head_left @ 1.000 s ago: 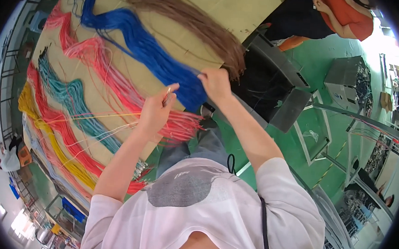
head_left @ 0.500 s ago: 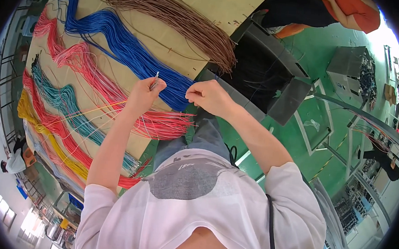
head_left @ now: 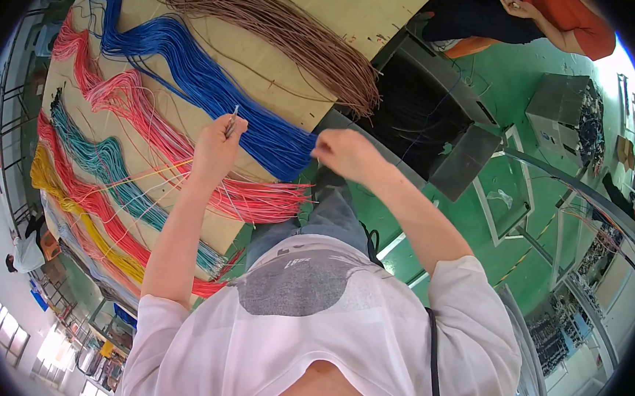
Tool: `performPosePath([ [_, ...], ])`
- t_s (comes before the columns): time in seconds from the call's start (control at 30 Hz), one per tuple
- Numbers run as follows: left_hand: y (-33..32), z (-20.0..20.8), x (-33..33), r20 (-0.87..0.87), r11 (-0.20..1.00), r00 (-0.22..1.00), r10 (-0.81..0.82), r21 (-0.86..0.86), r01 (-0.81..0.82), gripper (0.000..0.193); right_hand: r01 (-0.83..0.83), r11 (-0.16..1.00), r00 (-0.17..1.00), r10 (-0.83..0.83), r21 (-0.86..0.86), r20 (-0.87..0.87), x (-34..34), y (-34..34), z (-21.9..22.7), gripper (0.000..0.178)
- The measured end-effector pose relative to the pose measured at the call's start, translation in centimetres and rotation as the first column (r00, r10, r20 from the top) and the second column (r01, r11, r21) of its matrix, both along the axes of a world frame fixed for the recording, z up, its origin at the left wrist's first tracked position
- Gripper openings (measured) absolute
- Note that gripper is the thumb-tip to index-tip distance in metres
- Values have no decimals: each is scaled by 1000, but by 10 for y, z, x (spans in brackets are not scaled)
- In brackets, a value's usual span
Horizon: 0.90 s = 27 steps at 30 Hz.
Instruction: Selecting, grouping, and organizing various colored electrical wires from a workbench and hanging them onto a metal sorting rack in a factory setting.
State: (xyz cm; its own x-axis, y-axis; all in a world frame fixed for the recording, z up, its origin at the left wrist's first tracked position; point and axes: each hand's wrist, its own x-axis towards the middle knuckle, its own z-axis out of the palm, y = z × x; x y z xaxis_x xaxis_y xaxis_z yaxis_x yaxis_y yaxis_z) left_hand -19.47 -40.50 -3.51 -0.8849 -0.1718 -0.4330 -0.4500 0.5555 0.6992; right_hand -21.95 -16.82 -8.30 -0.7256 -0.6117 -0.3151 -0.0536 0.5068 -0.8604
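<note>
My left hand [head_left: 216, 149] is closed round a few thin wires [head_left: 232, 118], whose pale tips stick up past the thumb. Yellow, red and white strands [head_left: 159, 171] trail from that hand to the left across the table. My right hand [head_left: 350, 156] is at the near right end of the blue wire bundle [head_left: 222, 92]. Its fingertips are pinched together and slightly blurred; whether a wire is between them is hidden. Just below my left hand lies a pink-red wire bundle [head_left: 258, 200].
A pale tabletop [head_left: 375, 11] also carries brown [head_left: 284, 37], teal [head_left: 110, 158] and yellow [head_left: 87, 226] wire bundles. Right of it stands a dark open box [head_left: 438, 155] on a green floor. A co-worker in orange [head_left: 576, 28] is at the far right. Metal frames [head_left: 509, 197] stand right.
My hands have moved apart: the left a little left with its wires, the right a little right. The co-worker's hand has shifted.
</note>
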Motion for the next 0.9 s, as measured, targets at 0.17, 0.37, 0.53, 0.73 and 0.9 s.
performPosePath([
  [0.17,12,-24,-7,-288,988,945,-156,-43,150,22,259,877,847,-5,404,-531,-24,-10,-58,9],
  [0.37,5,-36,20,-89,989,987,-132,60,137,19,338,841,896,-151,422,-417,-29,-51,-75,10],
  [0.53,-18,-115,58,-248,978,958,-145,113,177,21,177,942,771,49,287,-635,-36,-23,-28,18],
  [0.73,13,-14,70,-533,901,731,-427,-175,398,28,-192,967,975,208,169,-78,-18,37,53,33],
  [0.9,84,90,34,-223,751,958,-178,598,279,28,-48,941,993,82,335,-87,38,108,78,29],
])
